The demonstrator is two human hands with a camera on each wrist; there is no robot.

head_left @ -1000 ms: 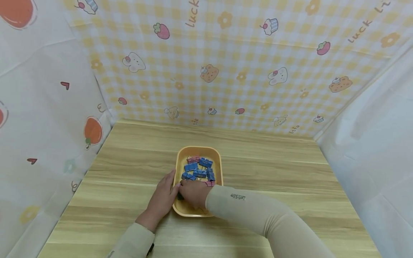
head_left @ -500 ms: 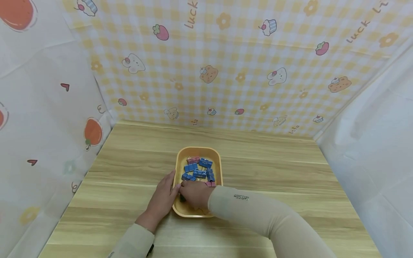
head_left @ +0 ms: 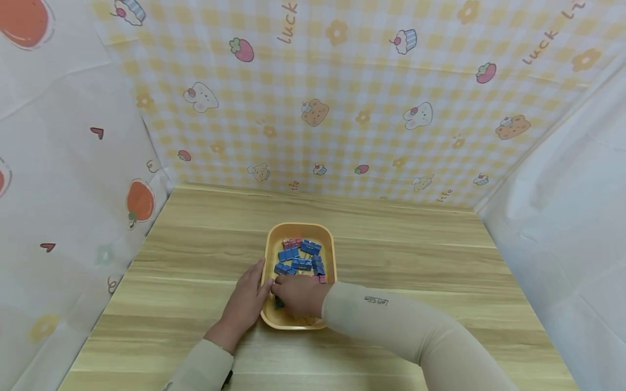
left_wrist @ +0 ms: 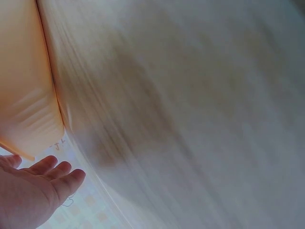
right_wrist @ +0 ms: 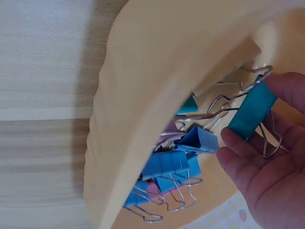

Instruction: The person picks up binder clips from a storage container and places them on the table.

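My right hand (head_left: 298,295) reaches into the near end of a yellow-orange tray (head_left: 300,224). In the right wrist view its thumb and fingers pinch a teal binder clip (right_wrist: 252,109) with wire handles; only a dark bit of it shows in the head view. Several blue binder clips (head_left: 301,264) and a pink binder clip (head_left: 292,243) lie farther back in the tray. Against the tray's left side rests my left hand (head_left: 245,301), thumb at the rim and fingers extended along the outside, as the left wrist view also shows.
The tray stands on a wood-grain table (head_left: 406,260). A yellow checked cloth (head_left: 342,70) hangs behind, with white cloth along the left and right sides. Another teal clip (right_wrist: 187,106) shows inside the tray in the right wrist view.
My right hand and forearm have shifted slightly right, and the dark clip below the fingers has moved a little nearer me. My left hand keeps its place at the tray.
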